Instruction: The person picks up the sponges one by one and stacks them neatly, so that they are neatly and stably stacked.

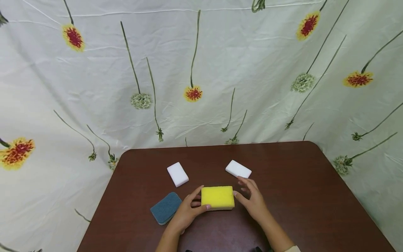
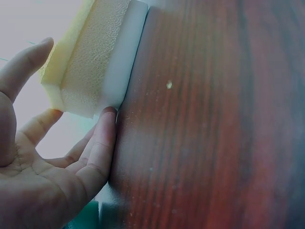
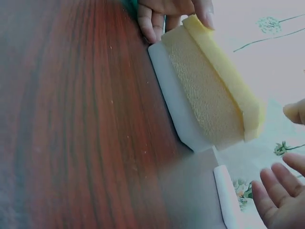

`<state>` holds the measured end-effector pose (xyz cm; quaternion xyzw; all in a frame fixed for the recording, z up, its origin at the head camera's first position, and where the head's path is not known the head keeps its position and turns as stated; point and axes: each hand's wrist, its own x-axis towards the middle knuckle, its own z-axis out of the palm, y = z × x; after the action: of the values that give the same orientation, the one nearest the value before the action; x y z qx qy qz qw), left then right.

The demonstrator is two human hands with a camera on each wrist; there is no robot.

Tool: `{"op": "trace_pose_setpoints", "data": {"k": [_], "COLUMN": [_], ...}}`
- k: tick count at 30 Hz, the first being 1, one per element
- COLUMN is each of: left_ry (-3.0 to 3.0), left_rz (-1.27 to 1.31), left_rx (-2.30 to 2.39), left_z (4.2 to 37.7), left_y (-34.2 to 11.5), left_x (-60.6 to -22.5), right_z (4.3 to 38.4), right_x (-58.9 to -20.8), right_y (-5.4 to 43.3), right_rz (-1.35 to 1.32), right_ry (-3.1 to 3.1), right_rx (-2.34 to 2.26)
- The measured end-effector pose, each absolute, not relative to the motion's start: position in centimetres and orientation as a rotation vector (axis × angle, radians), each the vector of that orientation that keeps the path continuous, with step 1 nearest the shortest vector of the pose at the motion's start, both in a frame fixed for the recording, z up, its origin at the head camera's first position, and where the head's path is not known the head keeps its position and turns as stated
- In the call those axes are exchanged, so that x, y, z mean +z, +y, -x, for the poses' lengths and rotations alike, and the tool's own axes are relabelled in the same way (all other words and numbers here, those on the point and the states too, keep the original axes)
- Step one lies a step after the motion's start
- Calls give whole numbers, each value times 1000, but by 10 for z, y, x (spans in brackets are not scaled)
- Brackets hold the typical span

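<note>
A yellow sponge (image 1: 217,196) tops a stack in front of me. Under it, the wrist views show a tan sponge layer (image 3: 205,86) and a white block (image 2: 126,52) resting on the table. My left hand (image 1: 186,211) is at the stack's left end, thumb at the yellow sponge's front corner and fingertips along the end, the fingers fairly straight. One lower fingertip meets the white block. At the right end, my right hand (image 1: 253,201) is spread and holds nothing. Its fingers stand apart from the stack in the right wrist view.
A blue scouring sponge (image 1: 166,208) lies left of my left hand. Behind the stack lie two white blocks, a left one (image 1: 177,174) and a right one (image 1: 238,169), the latter just beyond my right fingertips. The dark wooden table (image 1: 299,182) ends at a flowered cloth (image 1: 170,70).
</note>
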<state>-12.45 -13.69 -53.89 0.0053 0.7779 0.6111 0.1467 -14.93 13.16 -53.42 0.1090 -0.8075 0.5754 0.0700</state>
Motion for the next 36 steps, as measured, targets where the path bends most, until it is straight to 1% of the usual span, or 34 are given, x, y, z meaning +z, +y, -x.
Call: {"op": "trace_pose_setpoints", "data": {"k": [7, 15, 36], "left_ry": [2233, 2217, 2203], "left_rz": [-8, -26, -30], "left_rx": [1757, 1756, 1767], "left_z": [124, 124, 127], "left_y": [-137, -138, -139], "left_x": [-539, -538, -540], "right_z": [159, 172, 199], "right_x": [-537, -543, -550], "right_y": [136, 144, 166], "right_rz": [-122, -12, 95], "right_ry": [-2472, -2527, -2579], "right_rx": [1721, 1699, 1656]}}
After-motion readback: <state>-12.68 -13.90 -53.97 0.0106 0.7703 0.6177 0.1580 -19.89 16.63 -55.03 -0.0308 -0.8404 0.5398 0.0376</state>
